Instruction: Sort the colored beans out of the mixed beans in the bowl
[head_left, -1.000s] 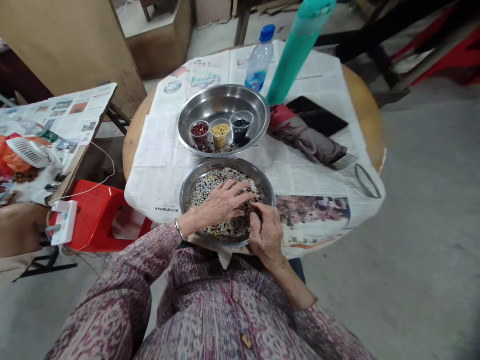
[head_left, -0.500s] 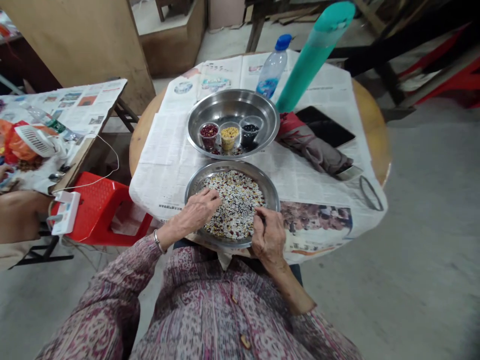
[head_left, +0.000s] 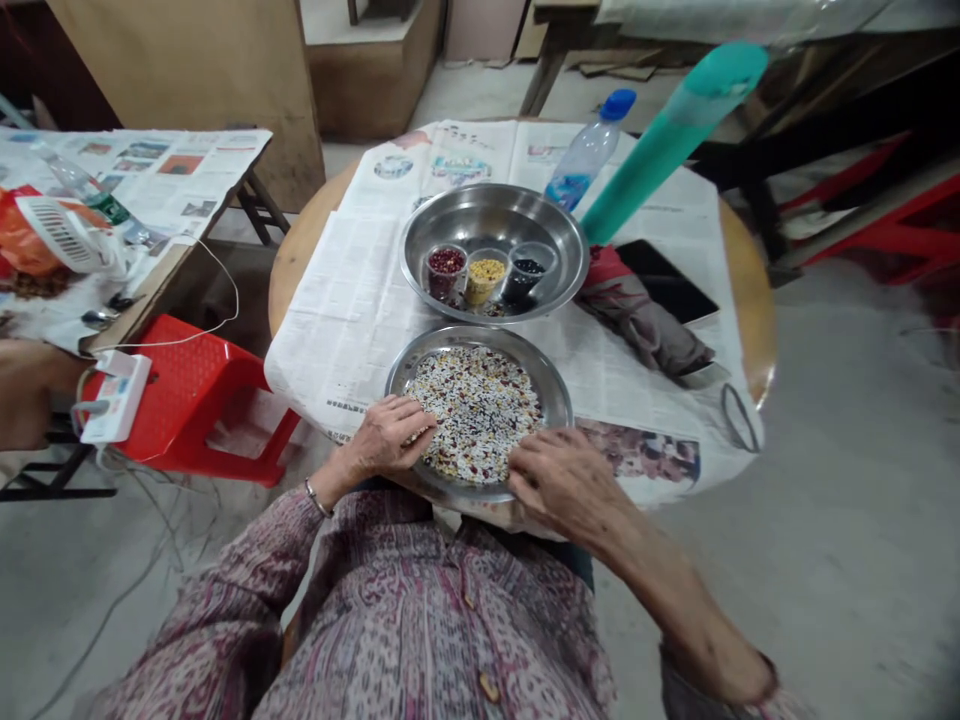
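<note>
A shallow steel dish [head_left: 559, 385] in front of me holds a spread of mixed grains [head_left: 476, 405], mostly white with yellow, dark red and black ones. My left hand [head_left: 390, 432] is over the dish's left rim, fingers bent together at the edge of the grains. At the lower right rim is my right hand [head_left: 566, 480], its fingers curled down by the grains; the fingertips are partly hidden. Behind stands a deeper steel basin [head_left: 487, 210] with three clear cups: dark red beans [head_left: 446, 262], yellow grains [head_left: 486, 272] and black beans [head_left: 527, 270].
Newspaper [head_left: 337, 320] covers the round table. Beyond the basin are a blue-capped bottle [head_left: 589, 150] and a tall green tube [head_left: 667, 150]. A folded umbrella [head_left: 645, 320] and a black tablet [head_left: 667, 280] lie right. A red stool [head_left: 187, 390] with a power strip [head_left: 116, 395] stands left.
My left hand has drawn back slightly toward the dish's rim. My right hand has turned, its forearm now reaching in from farther right. The whole view has shifted a little.
</note>
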